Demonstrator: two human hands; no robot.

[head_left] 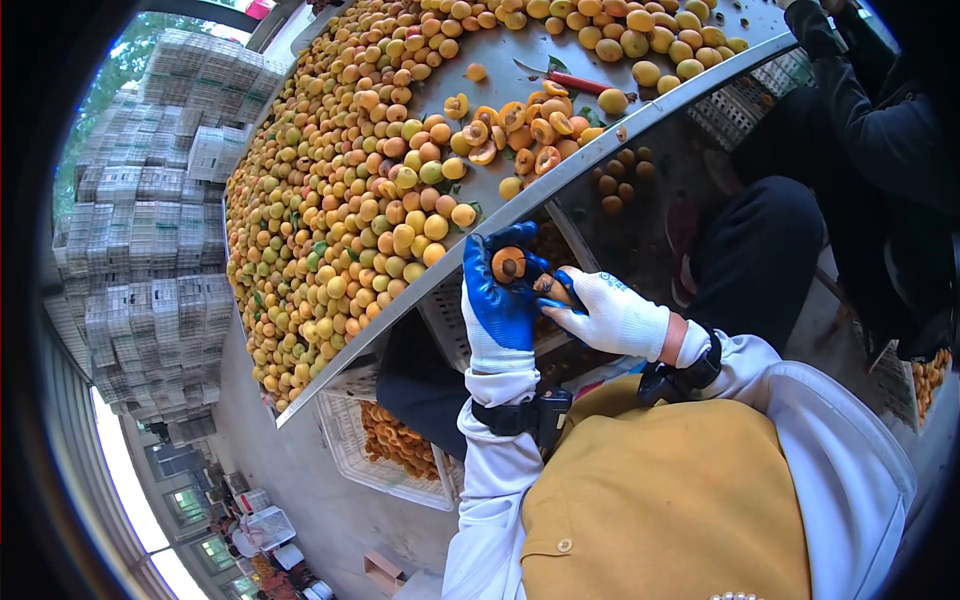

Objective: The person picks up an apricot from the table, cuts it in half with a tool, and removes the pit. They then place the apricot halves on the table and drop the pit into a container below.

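Observation:
My left hand (500,290), in a white glove with a blue coated palm, is closed around an apricot half (508,264). Its cut face is turned up, with a dark brown centre. Close beside it, my right hand (610,310), in a similar glove, has thumb and fingers closed on another orange apricot piece (556,291). Both hands are just off the near edge of a metal table (470,75). Past them on the table lie several cut apricot halves (530,128) and a knife (580,82) with a red handle.
Whole apricots (340,210) are heaped over the table's left and far parts. Below the table, a white crate (345,455) holds orange fruit pieces. Stacked crates (155,240) stand at left. Another person in dark clothing (870,130) is at upper right.

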